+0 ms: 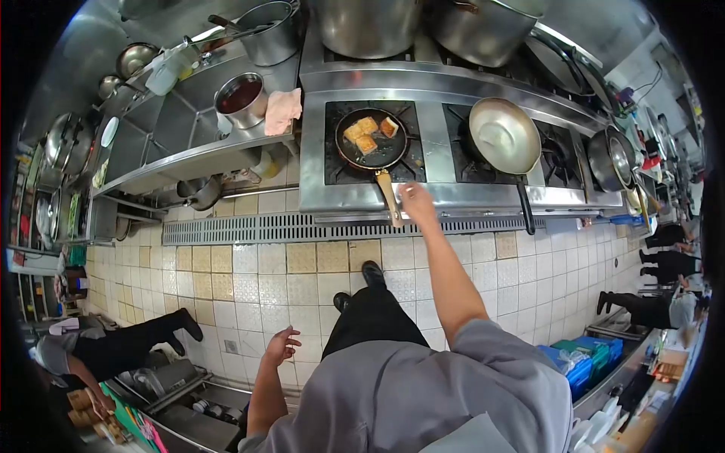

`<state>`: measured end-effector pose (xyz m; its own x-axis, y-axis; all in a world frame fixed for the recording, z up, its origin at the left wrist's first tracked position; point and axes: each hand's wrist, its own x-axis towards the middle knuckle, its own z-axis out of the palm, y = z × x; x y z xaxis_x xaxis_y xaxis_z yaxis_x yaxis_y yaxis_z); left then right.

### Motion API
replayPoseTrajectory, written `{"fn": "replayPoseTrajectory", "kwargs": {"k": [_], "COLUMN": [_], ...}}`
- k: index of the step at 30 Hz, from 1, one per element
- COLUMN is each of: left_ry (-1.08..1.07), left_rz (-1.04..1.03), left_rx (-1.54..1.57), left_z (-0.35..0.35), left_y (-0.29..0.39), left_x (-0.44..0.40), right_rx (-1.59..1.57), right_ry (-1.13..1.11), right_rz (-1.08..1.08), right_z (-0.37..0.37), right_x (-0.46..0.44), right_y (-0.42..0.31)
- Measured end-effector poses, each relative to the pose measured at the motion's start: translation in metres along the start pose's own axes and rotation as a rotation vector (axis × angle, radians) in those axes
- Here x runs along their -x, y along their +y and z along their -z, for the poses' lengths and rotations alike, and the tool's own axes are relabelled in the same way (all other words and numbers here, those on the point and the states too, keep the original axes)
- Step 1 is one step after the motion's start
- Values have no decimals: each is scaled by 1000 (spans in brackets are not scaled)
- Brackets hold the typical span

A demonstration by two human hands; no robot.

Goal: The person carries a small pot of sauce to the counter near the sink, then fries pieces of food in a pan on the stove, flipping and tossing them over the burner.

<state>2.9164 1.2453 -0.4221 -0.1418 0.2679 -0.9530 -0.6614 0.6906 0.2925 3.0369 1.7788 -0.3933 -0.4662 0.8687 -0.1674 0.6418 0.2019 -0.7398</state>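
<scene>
My right hand [415, 202] is over the front edge of the stove, just right of the wooden handle [388, 198] of a frying pan. Its fingers are curled in; whatever they may hold is too small to make out. The dark frying pan [340, 153] sits on the left burner with several golden-brown fried pieces [365, 146] in it, one of them paler on top. Down at my left side, my left hand [282, 346] hangs over the floor with its fingers apart, holding nothing.
On the burner to the right rests a steel pan [504, 136], its black handle jutting past the stove edge. Large pots [365, 29] stand behind. Left is a steel counter with a pot of dark red liquid [243, 97] and a pink cloth [283, 112]. Other people work at both sides.
</scene>
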Motion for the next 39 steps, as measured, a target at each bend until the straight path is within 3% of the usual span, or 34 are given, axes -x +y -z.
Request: {"fn": "replayPoseTrajectory", "kwargs": {"k": [3,8,11,14,18,21,24,27,32,33,35,36,37,38,39], "left_ry": [107,173,160,160,259,257,240,208,236,270,337,353,442,369,289], "left_rz": [-40,59,105,77,8,-69,-111,-171,-313,-379,-544,-614,-905,-987,-1066], "left_rx": [38,31,56,126,200,268,261,232,377,387,352,293,49,14,-17], "left_z": [9,16,14,10,8,12,16,26,65,73,103,115,128,136,145], "left_y": [-9,-38,-43,-38,-24,-7,14,41,81,97,154,187,225,271,318], "left_x": [6,12,16,24,21,14,11,12,-5,-13,-27,-34,-45,-52,-60], "right_rx": [168,513,736,778,517,496,770,755,473,440,-17,-720,-1188,-1333,-1235], "right_ry": [369,295,266,225,350,367,254,175,372,417,319,77,-45,-205,-226], "right_rz": [362,571,604,505,537,577,493,464,398,537,192,48,67,197,171], "right_z": [34,32,14,17,39,42,12,9,89,101,110,116,111,101,81], "right_x": [-30,-107,-148,-156,-130,-131,-158,-167,-89,-84,-72,-52,-31,-22,-17], "right_y": [-21,-70,-71,-71,-95,-102,-76,-53,-118,-120,-137,-167,-205,-224,-228]}}
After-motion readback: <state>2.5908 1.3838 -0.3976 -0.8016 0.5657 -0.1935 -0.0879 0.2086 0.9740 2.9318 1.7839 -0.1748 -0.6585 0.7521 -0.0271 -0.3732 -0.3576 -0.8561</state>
